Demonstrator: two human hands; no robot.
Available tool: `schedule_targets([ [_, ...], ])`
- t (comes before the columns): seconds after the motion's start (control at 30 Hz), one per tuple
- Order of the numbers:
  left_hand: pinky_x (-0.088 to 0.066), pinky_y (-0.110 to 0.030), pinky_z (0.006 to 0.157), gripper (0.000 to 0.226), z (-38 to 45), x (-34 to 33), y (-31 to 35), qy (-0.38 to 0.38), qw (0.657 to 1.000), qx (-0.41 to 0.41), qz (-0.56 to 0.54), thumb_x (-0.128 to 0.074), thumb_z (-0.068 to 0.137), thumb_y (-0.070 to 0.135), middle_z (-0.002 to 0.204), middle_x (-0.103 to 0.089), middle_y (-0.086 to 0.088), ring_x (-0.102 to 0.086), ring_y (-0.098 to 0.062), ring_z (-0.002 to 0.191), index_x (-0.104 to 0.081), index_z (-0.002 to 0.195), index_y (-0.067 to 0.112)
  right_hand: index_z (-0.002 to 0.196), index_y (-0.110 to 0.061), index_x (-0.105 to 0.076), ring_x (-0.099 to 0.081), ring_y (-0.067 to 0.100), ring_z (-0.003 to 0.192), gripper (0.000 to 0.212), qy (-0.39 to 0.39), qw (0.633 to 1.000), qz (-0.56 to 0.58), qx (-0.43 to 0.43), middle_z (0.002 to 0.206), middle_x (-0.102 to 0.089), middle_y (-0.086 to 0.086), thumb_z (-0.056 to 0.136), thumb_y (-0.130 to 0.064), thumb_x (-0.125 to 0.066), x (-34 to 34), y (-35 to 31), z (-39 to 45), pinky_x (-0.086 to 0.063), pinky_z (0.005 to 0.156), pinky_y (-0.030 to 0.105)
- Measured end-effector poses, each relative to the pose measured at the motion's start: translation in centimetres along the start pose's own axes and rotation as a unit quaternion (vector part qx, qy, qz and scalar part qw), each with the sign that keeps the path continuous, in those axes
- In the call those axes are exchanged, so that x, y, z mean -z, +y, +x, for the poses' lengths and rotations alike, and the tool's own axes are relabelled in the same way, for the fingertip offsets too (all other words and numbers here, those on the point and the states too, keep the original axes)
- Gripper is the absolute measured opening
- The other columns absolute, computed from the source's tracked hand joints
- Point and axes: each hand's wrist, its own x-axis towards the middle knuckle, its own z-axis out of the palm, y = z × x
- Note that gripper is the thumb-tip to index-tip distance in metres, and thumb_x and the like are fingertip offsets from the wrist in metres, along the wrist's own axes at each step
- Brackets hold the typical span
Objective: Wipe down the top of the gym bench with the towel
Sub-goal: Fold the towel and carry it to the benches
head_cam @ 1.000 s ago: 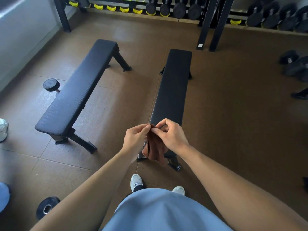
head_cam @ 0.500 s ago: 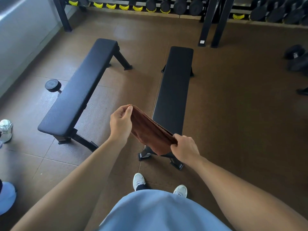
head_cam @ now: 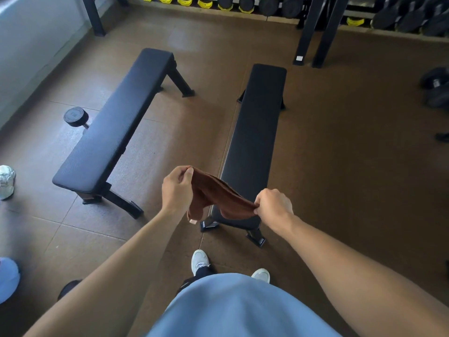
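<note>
Brown towel (head_cam: 218, 198) hangs stretched in the air between two hands, sagging in the middle above the near end of the black bench (head_cam: 255, 142). The left hand (head_cam: 177, 188) pinches its far-left corner with curled fingers; the right hand (head_cam: 274, 203) grips the near-right corner in a closed fist. A loose end droops below the left hand. A second bench (head_cam: 116, 122) stands to the left, with a dumbbell (head_cam: 75, 116) on the floor just beside it. Racked weights (head_cam: 255, 3) line the far wall.

Soft daylight from the left, pale sheen on floor (head_cam: 80, 147), wide-angle bowed edges.
</note>
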Motion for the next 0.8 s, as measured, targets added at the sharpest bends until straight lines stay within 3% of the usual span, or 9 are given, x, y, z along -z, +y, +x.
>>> schedule_targets([
  [0.17,-0.041,-0.007,0.057,0.018,-0.7,-0.3,2.2,-0.034,0.997,-0.069,0.013,-0.053,0.105,0.022,0.088,-0.068,0.005,-0.059,-0.004,0.074,-0.071,0.104,0.019,0.108,-0.016,-0.075,-0.073,0.019,0.081,0.013,-0.002,1.000,-0.009,0.016,0.094,-0.075,0.003,0.096,-0.013,-0.072,-1.6,-0.8,0.0,-0.063,0.070,0.031],
  [0.27,-0.044,-0.005,0.056,0.018,-1.2,-0.4,3.0,-0.068,0.992,-0.097,0.033,-0.051,0.106,0.020,0.088,-0.067,0.005,-0.060,-0.001,0.071,-0.069,0.103,0.019,0.110,-0.011,-0.074,-0.072,0.021,0.084,0.013,-0.034,0.999,0.026,-0.001,0.097,-0.074,0.006,0.098,-0.012,-0.069,-1.9,-0.7,0.3,-0.057,0.066,0.028],
  [0.37,-0.043,-0.003,0.060,0.018,-1.0,-0.4,2.9,-0.067,0.993,-0.095,0.030,-0.052,0.106,0.019,0.087,-0.068,0.007,-0.061,0.005,0.072,-0.071,0.104,0.017,0.107,-0.011,-0.076,-0.066,0.020,0.088,0.012,0.006,1.000,-0.001,0.005,0.100,-0.072,0.005,0.098,-0.011,-0.068,-1.6,-0.6,0.2,-0.051,0.065,0.026],
  [0.5,-0.041,-0.006,0.065,0.018,-0.7,-0.6,3.2,-0.053,0.996,-0.068,0.003,-0.054,0.104,0.020,0.087,-0.068,0.012,-0.061,0.002,0.079,-0.072,0.102,0.020,0.108,-0.017,-0.078,-0.056,0.016,0.104,0.013,0.082,0.993,-0.056,0.056,0.110,-0.063,0.001,0.098,-0.018,-0.069,-1.7,-0.3,-0.2,-0.058,0.076,0.026],
  [0.63,-0.041,-0.003,0.064,0.018,-0.6,-1.0,3.5,-0.060,0.997,-0.058,-0.004,-0.052,0.106,0.022,0.089,-0.067,0.012,-0.060,-0.002,0.082,-0.070,0.103,0.021,0.111,-0.024,-0.073,-0.054,0.020,0.118,0.017,0.091,0.991,-0.076,0.061,0.122,-0.062,0.000,0.100,-0.033,-0.066,-2.0,0.7,-0.1,-0.052,0.096,0.034],
  [0.73,-0.046,-0.020,0.073,0.022,0.3,-0.5,2.7,-0.034,0.998,-0.023,-0.037,-0.053,0.105,0.026,0.092,-0.070,0.005,-0.063,-0.008,0.087,-0.072,0.107,0.016,0.099,-0.024,-0.063,-0.064,0.017,0.098,0.010,-0.038,0.993,0.113,0.009,0.101,-0.066,-0.005,0.098,-0.031,-0.069,-1.2,1.7,0.1,-0.053,0.074,0.029],
  [0.8,-0.051,-0.028,0.079,0.023,1.2,-0.1,1.8,-0.027,0.999,-0.002,-0.037,-0.053,0.104,0.029,0.095,-0.072,0.003,-0.065,-0.013,0.092,-0.073,0.109,0.018,0.093,-0.025,-0.058,-0.066,0.013,0.089,0.016,-0.067,0.973,0.217,-0.036,0.096,-0.067,-0.005,0.096,-0.030,-0.073,-1.1,2.5,0.2,-0.049,0.064,0.023],
])
